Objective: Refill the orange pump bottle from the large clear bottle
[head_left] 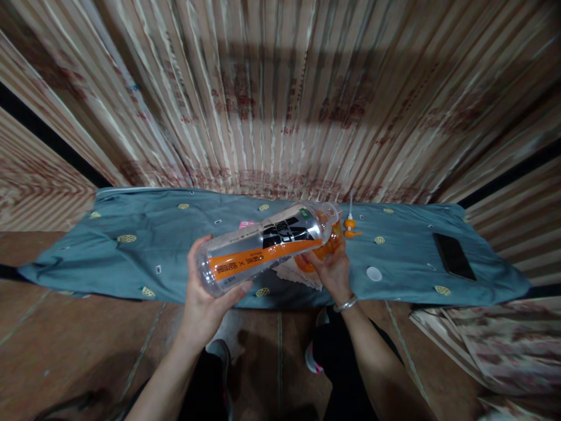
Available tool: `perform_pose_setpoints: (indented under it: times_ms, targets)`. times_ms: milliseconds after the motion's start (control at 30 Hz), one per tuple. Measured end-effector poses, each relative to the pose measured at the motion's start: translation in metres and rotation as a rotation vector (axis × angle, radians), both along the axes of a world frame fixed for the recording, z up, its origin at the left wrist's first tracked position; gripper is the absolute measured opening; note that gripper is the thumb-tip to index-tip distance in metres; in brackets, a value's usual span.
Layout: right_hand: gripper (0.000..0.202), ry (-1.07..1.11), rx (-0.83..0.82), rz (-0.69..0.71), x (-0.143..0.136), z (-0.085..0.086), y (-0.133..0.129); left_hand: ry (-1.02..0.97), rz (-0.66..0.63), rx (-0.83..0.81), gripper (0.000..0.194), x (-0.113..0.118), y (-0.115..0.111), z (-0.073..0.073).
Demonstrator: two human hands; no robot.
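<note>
My left hand [208, 292] is wrapped round the base of a large clear plastic bottle [263, 245] with a silver, black and orange label. The bottle is tilted, its neck pointing right and slightly up in the view. Beyond its neck, my right hand [332, 266] grips a transparent orange bottle [326, 248], partly hidden by the clear bottle and my fingers. The two bottle mouths seem close together; whether they touch I cannot tell. An orange pump head [349, 225] with a thin pale tube lies just right of them. Under the orange bottle is a whitish tissue [302, 275].
A blue-green cloth [131, 263] with yellow patterns covers the narrow table. On it lie a black phone [453, 256] at the right, a round white cap [374, 273] and a pink item [246, 224] behind the clear bottle. A striped curtain [272, 105] hangs behind.
</note>
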State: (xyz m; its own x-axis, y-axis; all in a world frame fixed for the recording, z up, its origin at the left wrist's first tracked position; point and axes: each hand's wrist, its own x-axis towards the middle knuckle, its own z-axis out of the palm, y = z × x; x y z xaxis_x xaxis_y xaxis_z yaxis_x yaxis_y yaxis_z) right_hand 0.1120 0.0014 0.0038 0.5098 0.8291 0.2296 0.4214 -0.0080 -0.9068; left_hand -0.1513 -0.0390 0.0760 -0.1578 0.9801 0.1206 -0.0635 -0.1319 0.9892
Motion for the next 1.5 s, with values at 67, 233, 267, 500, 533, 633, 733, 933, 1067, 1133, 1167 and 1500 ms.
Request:
perform_pose_setpoints:
  times_ms: [67, 233, 267, 500, 533, 633, 733, 933, 1067, 1133, 1167, 1500]
  targets:
    - [0.077, 0.002, -0.012, 0.005, -0.001, 0.001, -0.001, 0.013, -0.003, 0.007, 0.108, -0.003, 0.002, -0.002]
    - [0.073, 0.000, 0.004, 0.009, -0.001, 0.001, -0.002, 0.030, -0.043, -0.019, 0.110, -0.007, 0.004, -0.002]
    - [0.071, 0.001, 0.013, 0.016, -0.001, 0.001, -0.001, 0.031, -0.042, -0.021, 0.110, -0.007, 0.004, -0.001]
    - [0.069, 0.003, 0.030, -0.011, 0.001, -0.006, 0.001, 0.009, 0.006, -0.022, 0.107, 0.001, 0.000, 0.003]
    - [0.069, 0.005, 0.027, -0.011, 0.001, -0.006, 0.001, 0.006, 0.002, -0.020, 0.107, 0.001, 0.000, 0.002]
    - [0.069, 0.013, 0.039, -0.002, 0.002, -0.007, 0.002, 0.013, -0.004, 0.008, 0.106, 0.000, 0.001, -0.003]
    - [0.069, 0.010, 0.058, 0.013, 0.002, -0.007, 0.002, 0.019, 0.006, 0.026, 0.106, -0.001, 0.002, -0.006]
    - [0.072, 0.000, 0.033, 0.007, 0.001, -0.002, 0.000, -0.020, 0.022, -0.021, 0.104, 0.004, -0.001, 0.004]
    - [0.074, 0.010, 0.008, 0.004, -0.001, 0.002, -0.001, -0.010, 0.016, -0.019, 0.106, 0.005, -0.002, 0.006]
    - [0.074, 0.012, 0.000, -0.006, -0.001, 0.003, -0.001, -0.017, 0.021, -0.017, 0.106, 0.005, -0.002, 0.006]
    - [0.073, 0.013, -0.003, -0.006, -0.001, 0.003, -0.001, -0.024, 0.026, -0.019, 0.106, 0.005, -0.002, 0.006]
    - [0.069, 0.009, 0.002, 0.015, -0.001, 0.004, -0.002, -0.039, 0.038, -0.041, 0.105, 0.009, -0.004, 0.010]
